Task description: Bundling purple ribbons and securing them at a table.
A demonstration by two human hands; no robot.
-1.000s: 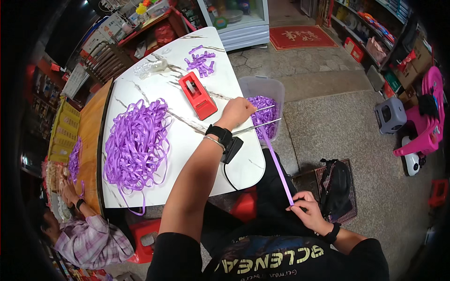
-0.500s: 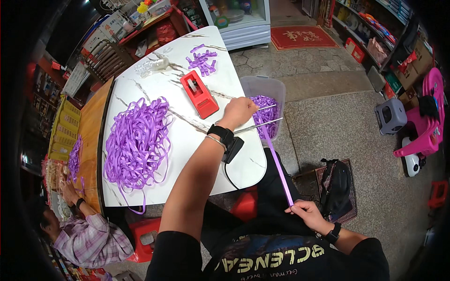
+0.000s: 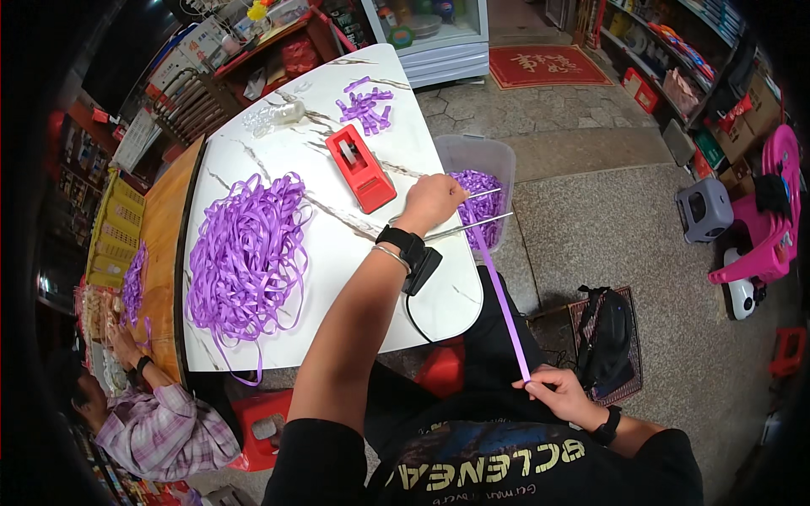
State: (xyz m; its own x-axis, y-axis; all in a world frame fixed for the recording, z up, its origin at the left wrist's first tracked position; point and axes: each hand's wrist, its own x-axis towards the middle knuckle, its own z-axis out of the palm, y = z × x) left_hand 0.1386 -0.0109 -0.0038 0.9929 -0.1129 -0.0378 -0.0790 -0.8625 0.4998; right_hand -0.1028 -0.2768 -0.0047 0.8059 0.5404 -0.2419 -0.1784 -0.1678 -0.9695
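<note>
A purple ribbon [image 3: 505,309] is stretched in a straight strip between my hands, past two thin metal rods [image 3: 481,224] that jut over the table's right edge. My left hand [image 3: 432,202] is closed at the upper rod, its fingertips pinching at the ribbon's upper end; the exact grip is partly hidden. Down by my lap, my right hand [image 3: 555,392] pinches the lower end between thumb and fingers. Under my left wrist sits a black device [image 3: 422,271] with a cable. Beyond the rods, a clear plastic bin [image 3: 506,160] holds many purple ribbon pieces.
On the white marbled table [image 3: 422,325] lie a big ribbon heap [image 3: 245,261], a red tape dispenser [image 3: 361,169], short ribbon pieces [image 3: 365,110] and a clear plastic bottle [image 3: 274,118]. Another person [image 3: 164,426] sits at the left. A black backpack [image 3: 605,337] rests at the right.
My right hand has shifted slightly down, with the ribbon still taut. My left hand stays at the upper rod.
</note>
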